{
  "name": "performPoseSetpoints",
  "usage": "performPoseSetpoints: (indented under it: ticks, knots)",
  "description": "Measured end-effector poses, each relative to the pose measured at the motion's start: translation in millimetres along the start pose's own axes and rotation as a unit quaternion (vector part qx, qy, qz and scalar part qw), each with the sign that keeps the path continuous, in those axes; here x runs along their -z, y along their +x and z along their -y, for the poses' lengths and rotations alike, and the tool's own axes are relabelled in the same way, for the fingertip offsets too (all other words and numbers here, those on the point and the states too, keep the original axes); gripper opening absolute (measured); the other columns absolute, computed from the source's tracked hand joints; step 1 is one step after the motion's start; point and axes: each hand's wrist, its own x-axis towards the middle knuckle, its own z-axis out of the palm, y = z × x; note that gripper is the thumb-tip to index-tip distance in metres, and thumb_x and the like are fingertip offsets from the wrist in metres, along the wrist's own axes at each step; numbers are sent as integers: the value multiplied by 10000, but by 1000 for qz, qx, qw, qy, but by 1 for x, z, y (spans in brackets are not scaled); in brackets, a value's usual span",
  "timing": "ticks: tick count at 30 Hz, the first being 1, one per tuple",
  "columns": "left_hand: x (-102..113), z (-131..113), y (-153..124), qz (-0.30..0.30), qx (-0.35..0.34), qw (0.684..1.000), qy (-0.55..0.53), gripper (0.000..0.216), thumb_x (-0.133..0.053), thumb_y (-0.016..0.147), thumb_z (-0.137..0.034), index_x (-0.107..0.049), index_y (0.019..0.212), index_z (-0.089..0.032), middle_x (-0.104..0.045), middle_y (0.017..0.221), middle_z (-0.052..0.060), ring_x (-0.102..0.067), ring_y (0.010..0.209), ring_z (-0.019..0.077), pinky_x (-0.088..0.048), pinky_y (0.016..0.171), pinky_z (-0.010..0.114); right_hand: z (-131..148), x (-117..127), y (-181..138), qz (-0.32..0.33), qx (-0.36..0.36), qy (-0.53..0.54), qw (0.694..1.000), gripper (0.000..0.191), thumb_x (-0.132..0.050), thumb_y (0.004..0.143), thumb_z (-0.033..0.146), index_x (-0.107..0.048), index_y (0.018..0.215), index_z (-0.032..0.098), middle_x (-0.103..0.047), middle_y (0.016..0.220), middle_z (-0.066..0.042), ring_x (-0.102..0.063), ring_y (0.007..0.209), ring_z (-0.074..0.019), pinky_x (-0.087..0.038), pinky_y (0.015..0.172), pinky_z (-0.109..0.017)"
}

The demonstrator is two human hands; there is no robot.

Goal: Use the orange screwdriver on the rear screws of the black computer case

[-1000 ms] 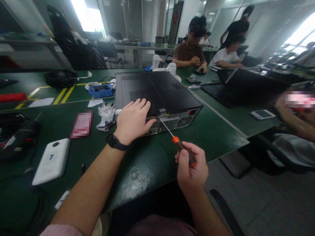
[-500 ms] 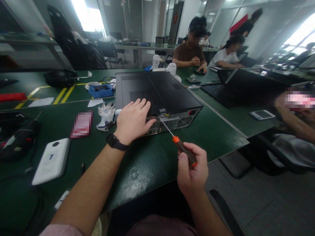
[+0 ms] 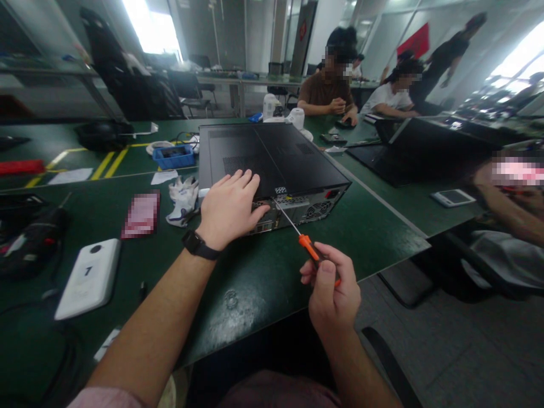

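Note:
A black desktop computer case [image 3: 263, 150] lies flat on the green table, its rear panel [image 3: 297, 211] with fan grille and ports facing me. My left hand [image 3: 232, 204] rests with fingers stretched on the top cover near the rear edge, the thumb over that edge. My right hand [image 3: 335, 283] is closed around the orange and dark handle of a screwdriver [image 3: 306, 243]. The screwdriver's shaft slants up and left, and its tip meets the upper rear edge of the case, right of my left thumb. Whether a screw sits at the tip is too small to tell.
White work gloves [image 3: 182, 201], a blue bin [image 3: 174, 156], a pink packet [image 3: 141, 214] and a white device marked 7 [image 3: 88, 279] lie to the left. A power drill [image 3: 32, 241] is at far left. On the right are a phone [image 3: 453, 198] and a co-worker's arm [image 3: 505, 207].
My right hand has turned the screwdriver's handle and shifted its finger hold. The tip and my left hand stay in place. In the background, a person has moved right.

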Motion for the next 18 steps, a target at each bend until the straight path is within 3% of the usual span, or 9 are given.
performPoseSetpoints:
  ticks: [3, 8, 13, 18]
  knots:
    - [-1, 1, 0, 3, 1, 1000, -2, 623, -708, 1033, -435, -633, 1574, -136, -640, 1655, 200, -581, 1567, 386, -469, 1308, 534, -4, -1, -2, -4, 1, 18, 1000, 263, -595, 1113, 331, -677, 1342, 230, -786, 856, -9, -721, 626, -159, -617, 589, -291]
    - [-1, 1, 0, 1, -2, 1000, 2, 629, -707, 1034, -445, -629, 1580, -142, -639, 1657, 199, -585, 1564, 384, -467, 1310, 539, -5, 3, -2, -21, 52, -52, 997, 259, -646, 1058, 279, -703, 1309, 247, -795, 1097, -82, -775, 851, -214, -661, 774, -391]
    - [0, 0, 0, -2, -7, 1000, 6, 636, -703, 1037, -434, -635, 1560, -79, -649, 1636, 232, -591, 1556, 393, -476, 1302, 536, -2, 2, -1, -27, 57, -64, 996, 238, -636, 1067, 273, -711, 1292, 243, -803, 1043, -63, -756, 732, -182, -639, 677, -338]
    - [-2, 1, 0, -4, -5, 1000, 2, 637, -713, 1032, -441, -631, 1571, -112, -651, 1640, 210, -592, 1555, 387, -467, 1308, 526, -5, -2, -3, -26, 16, -46, 998, 219, -592, 1109, 309, -729, 1265, 238, -755, 846, 2, -706, 614, -149, -610, 604, -294]
